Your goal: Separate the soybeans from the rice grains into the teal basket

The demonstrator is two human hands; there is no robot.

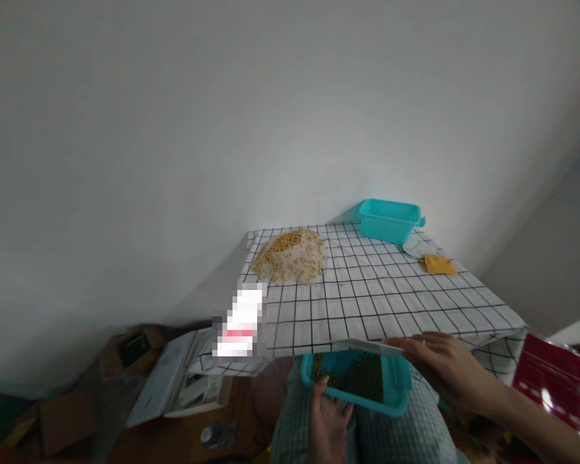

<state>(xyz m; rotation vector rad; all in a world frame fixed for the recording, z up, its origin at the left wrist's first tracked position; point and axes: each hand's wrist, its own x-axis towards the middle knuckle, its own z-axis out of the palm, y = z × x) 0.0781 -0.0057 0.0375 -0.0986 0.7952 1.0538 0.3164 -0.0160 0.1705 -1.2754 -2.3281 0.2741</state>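
Note:
On my lap, below the table's front edge, is a turquoise plastic container (395, 406) with small dark green grains (365, 377) and some yellowish ones inside. My left hand (329, 415) grips its near rim, thumb over the edge. My right hand (442, 361) is above the container's right end, by the table edge, its fingers closed on a thin pale flat piece (367, 347) seen nearly edge-on; its exact kind cannot be made out. On the far left of the table lies a spread heap of white grains mixed with yellow beans (290, 256).
A checked cloth covers the table (352, 303). A second turquoise container (389, 222) stands at the back right, near a yellow folded cloth (439, 264). A pixelated patch covers the front left corner. A dark red glossy object (558, 383) is at right; boxes (174, 380) lie on the floor.

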